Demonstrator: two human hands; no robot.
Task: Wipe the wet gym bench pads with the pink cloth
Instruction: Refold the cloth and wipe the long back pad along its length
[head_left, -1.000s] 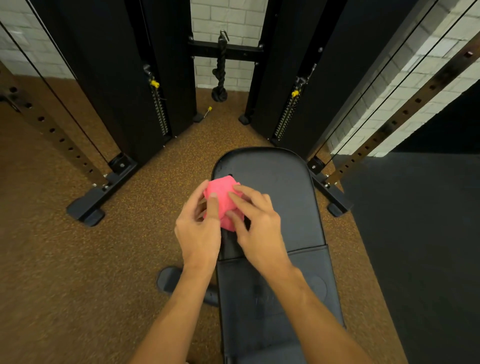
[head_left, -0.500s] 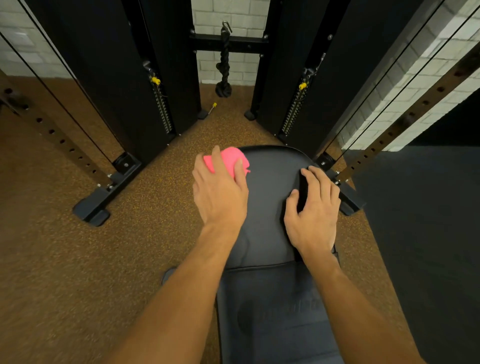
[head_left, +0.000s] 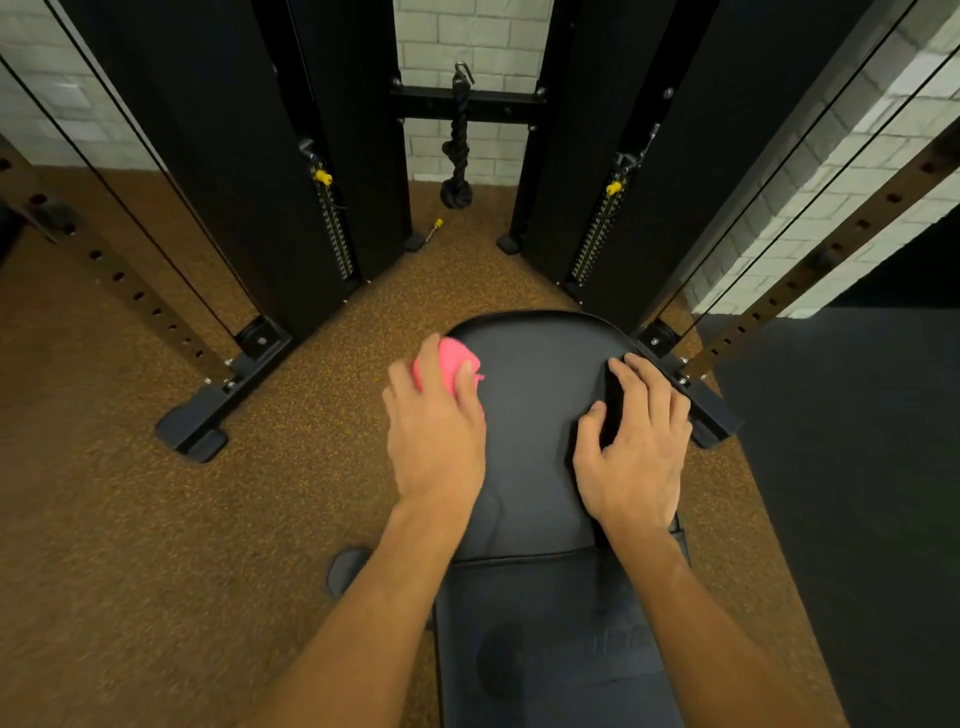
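Note:
A black gym bench runs up the middle, with its rounded back pad (head_left: 535, 405) ahead and its seat pad (head_left: 545, 639) nearer me. My left hand (head_left: 436, 431) presses the balled pink cloth (head_left: 448, 364) onto the back pad's far left edge; only the cloth's front part shows past my fingers. My right hand (head_left: 636, 447) rests flat on the pad's right edge, fingers curled over the side and thumb on top.
A black cable machine (head_left: 322, 156) with two weight stacks stands ahead, a rope handle (head_left: 457, 150) hanging between them. Its base feet (head_left: 208, 421) sit on the brown speckled floor left and right of the bench. A dark mat (head_left: 857, 467) lies at the right.
One second ago both hands held the cloth over the pad. My left hand carried it to the pad's far left edge, while my right hand moved onto the right edge. Since half a second ago, barely any shift.

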